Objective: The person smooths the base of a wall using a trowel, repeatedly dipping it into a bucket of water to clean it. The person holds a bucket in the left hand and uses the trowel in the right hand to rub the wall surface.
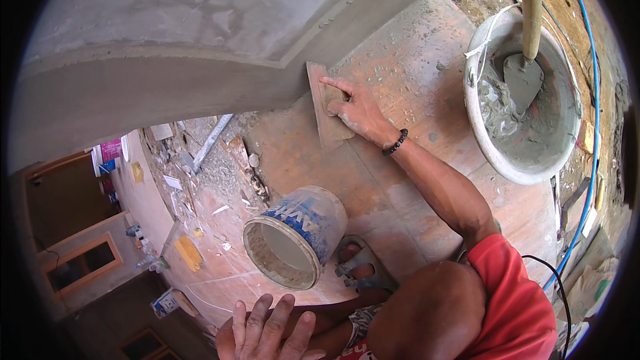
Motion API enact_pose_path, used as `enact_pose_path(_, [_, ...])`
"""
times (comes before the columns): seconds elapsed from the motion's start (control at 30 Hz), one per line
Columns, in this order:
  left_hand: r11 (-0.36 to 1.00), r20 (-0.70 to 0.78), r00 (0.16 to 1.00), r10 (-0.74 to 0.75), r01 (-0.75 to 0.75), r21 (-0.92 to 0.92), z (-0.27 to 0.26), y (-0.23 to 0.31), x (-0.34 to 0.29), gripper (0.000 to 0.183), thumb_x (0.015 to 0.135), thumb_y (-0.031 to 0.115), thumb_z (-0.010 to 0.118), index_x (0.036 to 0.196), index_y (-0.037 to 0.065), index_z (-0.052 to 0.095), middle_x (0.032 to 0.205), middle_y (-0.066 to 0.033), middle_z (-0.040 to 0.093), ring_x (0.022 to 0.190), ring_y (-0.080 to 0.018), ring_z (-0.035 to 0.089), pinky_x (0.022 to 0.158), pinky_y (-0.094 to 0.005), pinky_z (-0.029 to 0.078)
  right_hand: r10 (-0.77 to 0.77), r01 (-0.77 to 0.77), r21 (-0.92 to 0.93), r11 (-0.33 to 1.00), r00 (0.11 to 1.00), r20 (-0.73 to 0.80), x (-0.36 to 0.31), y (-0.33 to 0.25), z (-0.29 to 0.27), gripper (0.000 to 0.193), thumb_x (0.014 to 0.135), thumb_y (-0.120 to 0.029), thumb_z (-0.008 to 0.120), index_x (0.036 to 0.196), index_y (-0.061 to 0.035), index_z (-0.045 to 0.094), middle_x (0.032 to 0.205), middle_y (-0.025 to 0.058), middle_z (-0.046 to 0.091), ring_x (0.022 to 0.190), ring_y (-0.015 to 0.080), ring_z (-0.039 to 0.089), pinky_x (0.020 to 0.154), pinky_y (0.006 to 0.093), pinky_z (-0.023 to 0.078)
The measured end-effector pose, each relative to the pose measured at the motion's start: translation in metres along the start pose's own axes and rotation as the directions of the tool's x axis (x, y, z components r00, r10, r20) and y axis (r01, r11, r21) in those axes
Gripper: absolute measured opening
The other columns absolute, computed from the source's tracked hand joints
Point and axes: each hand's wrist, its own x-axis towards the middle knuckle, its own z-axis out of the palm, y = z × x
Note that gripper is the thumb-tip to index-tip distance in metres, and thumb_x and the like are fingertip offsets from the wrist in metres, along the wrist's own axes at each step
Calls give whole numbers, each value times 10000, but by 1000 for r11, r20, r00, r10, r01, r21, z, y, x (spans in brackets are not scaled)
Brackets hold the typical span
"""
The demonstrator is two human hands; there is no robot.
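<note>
Floor [373,180]: bright, soft daylight; you get pale sheen on the tiles.
Wall panel [200,13]: light grey, mild glare; band below it duller.
Dark opening [70,193]: dim, detail sinks into brown.
Bucket [283,253]: mouth lit, inside shaded.
Right hand [363,113]: yours reads crisp, evenly lit.
Rim: black vignette, bluish fringe; your straight edges bow.
Far-left clutter [150,253]: small, soft.

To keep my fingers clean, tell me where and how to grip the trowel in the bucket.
Take the trowel by its wooden handle, probably best from above: it projects past the far rim of the bucket here, while the blade sits in grey mortar.
</note>
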Motion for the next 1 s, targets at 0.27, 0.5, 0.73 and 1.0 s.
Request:
enact_pose_path(0.27, [999,28,999,21,-22,26,-4,1,1,597,870,351,629,1352,14,527,1419,-210,483,1288,-435,473,1060,-580,357,75,-78,892,445,996,49,5,24,-71,653,748,-53,535,1394,-3,454,1117,112,607,969,183,605,878,331,520])
enact_pose_path(0.5, [999,41,998,48,-49,15,-8,0,4,606,852,314,657,1353,3,516,1395,-227,492,1267,-449,477,1040,-595,367,113,1,571,821,980,-163,25,-16,-78,506,788,-26,539,1293,-13,576,948,39,574,790,124,571,709,260,498])
enact_pose_path(0.73, [990,-24,999,22,-25,-138,-4,-21,27,658,850,240,689,1408,7,429,1196,-218,575,1102,-410,548,965,-506,438,131,-5,714,700,984,-121,-15,-20,-69,516,797,-15,516,1311,-20,568,989,35,575,820,99,555,744,244,482])
enact_pose_path(1.0, [823,-159,985,75,29,568,28,-56,287,821,872,186,623,1539,34,170,798,-159,667,702,-292,666,668,-407,492,105,-58,615,787,994,-41,-83,2,-72,544,788,-5,506,1329,-12,557,1102,34,555,914,89,536,834,224,449])
